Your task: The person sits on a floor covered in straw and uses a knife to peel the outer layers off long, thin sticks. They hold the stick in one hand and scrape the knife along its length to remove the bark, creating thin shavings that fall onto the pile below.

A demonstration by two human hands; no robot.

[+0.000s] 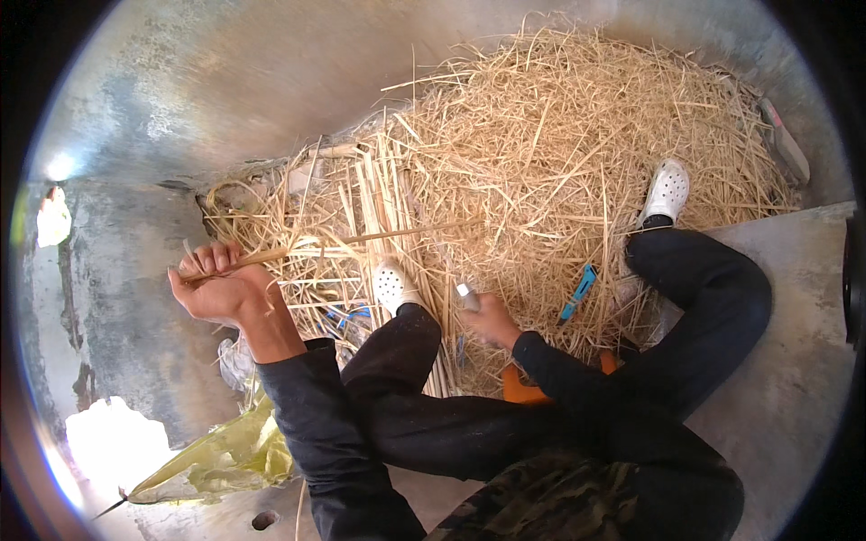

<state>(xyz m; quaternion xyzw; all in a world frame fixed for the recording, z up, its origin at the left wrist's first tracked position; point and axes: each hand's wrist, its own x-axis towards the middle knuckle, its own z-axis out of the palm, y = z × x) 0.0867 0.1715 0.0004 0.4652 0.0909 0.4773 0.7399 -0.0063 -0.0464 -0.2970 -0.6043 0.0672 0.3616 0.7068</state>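
Note:
My left hand [225, 284] is closed around a long, thin tan strip [388, 234], apparently split cane or reed. The strip reaches out to the right over the litter, and its far end blurs into the pile. Lower and nearer the middle, my right hand [492, 320] is wrapped around a small grey tool [468, 296] with a pale end. Most of that tool is hidden in the fingers, so its exact kind does not show. Several longer tan strips [383, 189] lie together between my hands, beyond my left shoe.
A big heap of tan shavings [577, 126] lies against the far wall. On it rests a blue utility knife [577, 293]. Something orange [523, 386] shows under my right forearm. My white clogs [666, 191] stand in the litter. Yellow plastic sheeting [239, 451] lies at the lower left.

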